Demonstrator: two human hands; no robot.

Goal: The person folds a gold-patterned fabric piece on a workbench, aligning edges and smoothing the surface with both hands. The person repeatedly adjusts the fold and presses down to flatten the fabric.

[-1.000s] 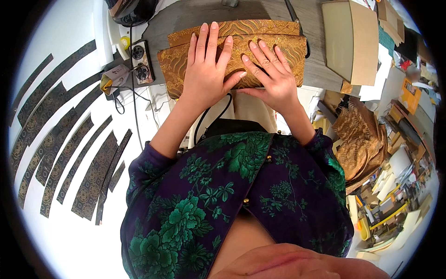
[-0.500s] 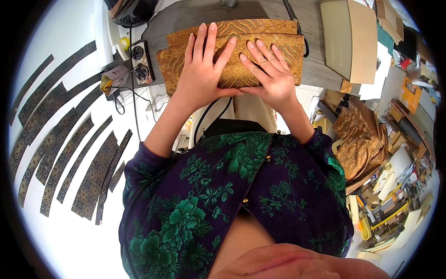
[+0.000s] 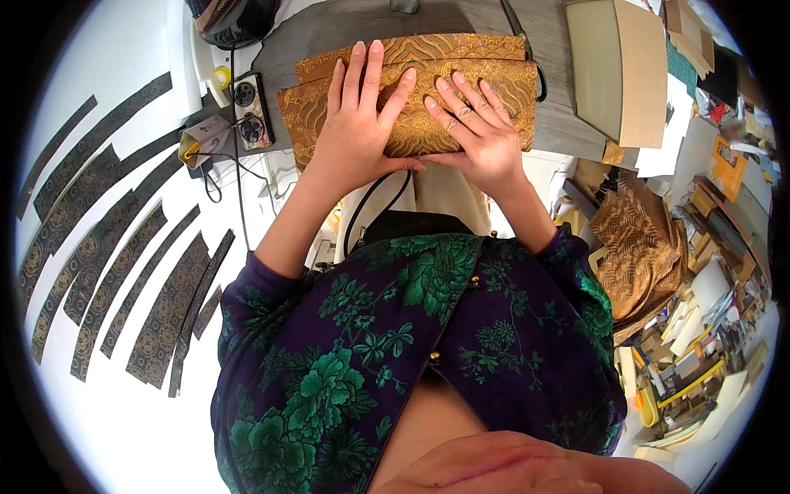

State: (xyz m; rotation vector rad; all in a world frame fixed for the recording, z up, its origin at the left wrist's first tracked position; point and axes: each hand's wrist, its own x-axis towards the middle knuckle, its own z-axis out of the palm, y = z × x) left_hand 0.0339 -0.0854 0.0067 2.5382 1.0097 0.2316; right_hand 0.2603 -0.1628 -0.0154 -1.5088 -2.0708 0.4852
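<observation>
A folded piece of gold brocade fabric with a wave pattern lies on a grey work surface in front of me. My left hand rests flat on its left half, fingers spread and pointing away. My right hand lies flat on the right half, fingers angled to the upper left. Both palms press on the cloth; neither grips it. The thumbs nearly meet at the fabric's near edge.
Several dark patterned fabric strips lie fanned on the white table at left. A power strip with cables sits by the fabric. A brown cardboard piece is at upper right. More gold cloth and clutter fill the right side.
Both hands have shifted slightly on the fabric, the right hand's fingers sliding a little left. The cloth stays in place.
</observation>
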